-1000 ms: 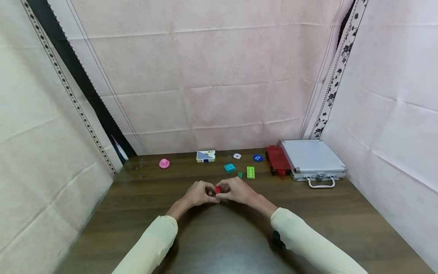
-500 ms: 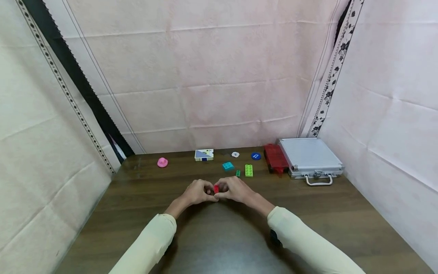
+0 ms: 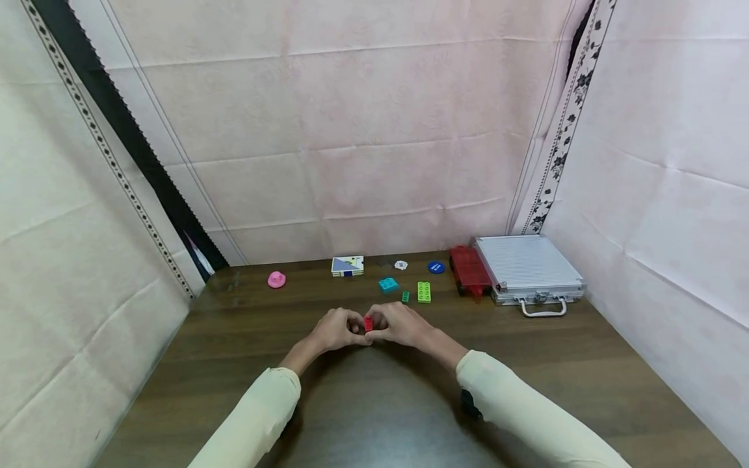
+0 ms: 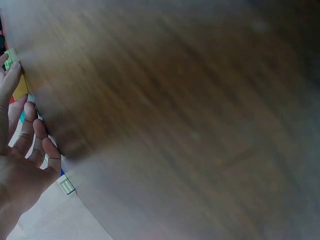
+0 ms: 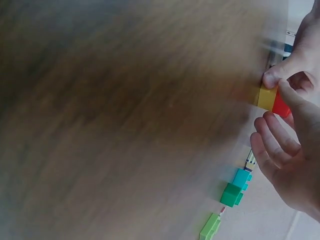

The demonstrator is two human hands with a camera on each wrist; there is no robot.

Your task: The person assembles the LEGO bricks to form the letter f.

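At the middle of the table, my left hand (image 3: 336,329) and right hand (image 3: 399,324) meet around a red toy brick (image 3: 368,324). The right wrist view shows a yellow toy brick (image 5: 266,97) joined under the red one, both standing on the table. Thumb and fingers of each hand pinch this pair from opposite sides. My right hand's other fingers hang loosely curled beside it. In the left wrist view, the yellow brick shows only partly behind my left hand (image 4: 25,172). Beyond the hands lie a small green brick (image 3: 406,296), a teal brick (image 3: 389,285) and a lime brick (image 3: 424,292).
Along the table's back edge are a pink hat-shaped piece (image 3: 277,279), a stack of cards or a small box (image 3: 348,266), a white piece (image 3: 400,265) and a blue disc (image 3: 435,267). A red toy trailer (image 3: 471,270) touches a silver case (image 3: 529,268) at right.
Both hands keep their pinch on the brick pair. The head view has shifted slightly, so everything appears a little further left.
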